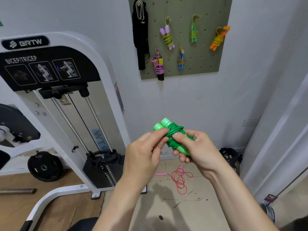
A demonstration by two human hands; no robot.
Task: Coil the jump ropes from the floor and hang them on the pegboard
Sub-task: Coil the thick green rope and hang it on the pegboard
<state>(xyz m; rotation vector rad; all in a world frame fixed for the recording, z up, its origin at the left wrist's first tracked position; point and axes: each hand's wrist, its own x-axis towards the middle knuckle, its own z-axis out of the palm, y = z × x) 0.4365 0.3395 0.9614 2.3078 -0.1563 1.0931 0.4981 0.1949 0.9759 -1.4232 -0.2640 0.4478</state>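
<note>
Head view: I see both forearms rising from the near edge and meeting in the middle of the frame, in front of the wall. Between them is the green jump rope (175, 130), its dark green cord wound round two light green handles that lie side by side, tilted with their caps up and to the left.

My left hand (143, 152) is turned with its back toward me. Its thumb and fingertips are curled in and pinch the cord at the left edge of the bundle, just below the caps.

My right hand (199, 147) grips the bundle from the right. The thumb presses flat across the top of the coils, and the fingers curl underneath around the lower ends of the handles.

Farther off and higher, the pegboard (205, 52) hangs on the wall with five coiled ropes (193, 33) on its pegs. A black strap (140, 35) hangs at its left edge.

On the floor (196, 214) below my hands, a pink jump rope (180, 180) lies in loose loops, one pink handle pointing left.

A white weight machine (93, 67) fills the left side, with a black weight plate (45, 165) leaning at its base.
</note>
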